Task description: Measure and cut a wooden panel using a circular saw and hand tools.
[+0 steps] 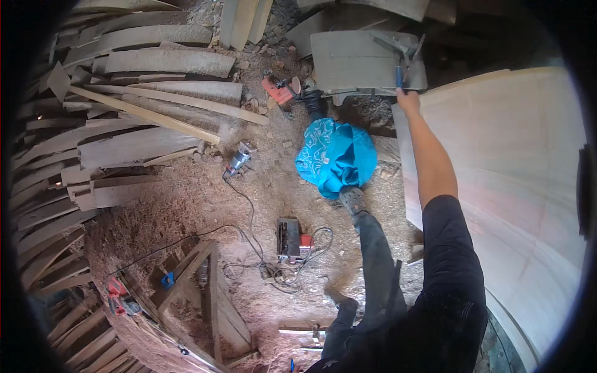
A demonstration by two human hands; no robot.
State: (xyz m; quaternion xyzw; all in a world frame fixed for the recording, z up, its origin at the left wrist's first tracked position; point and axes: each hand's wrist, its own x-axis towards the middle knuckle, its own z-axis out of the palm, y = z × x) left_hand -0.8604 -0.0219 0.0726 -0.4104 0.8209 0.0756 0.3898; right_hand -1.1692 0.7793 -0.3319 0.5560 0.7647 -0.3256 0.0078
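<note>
My right hand [407,101] reaches far forward at the upper right, its fingers closed around the blue-handled end of a hammer [398,69]. The metal head is over a grey, dusty board [348,61], and a dark, angled metal piece [415,53] shows beside it; I cannot tell whether the two are joined. My left hand is out of view. A bright blue cloth bag or garment [336,158] lies crumpled on the ground near my shoe [353,200].
A large pale curved wooden panel [497,180] rises along the right. Curved timbers [168,61] line the left. On the chip-covered ground are a red angle grinder [280,90], a silver corded power tool [239,158], a red-and-black planer [288,238] and loose cords [252,217].
</note>
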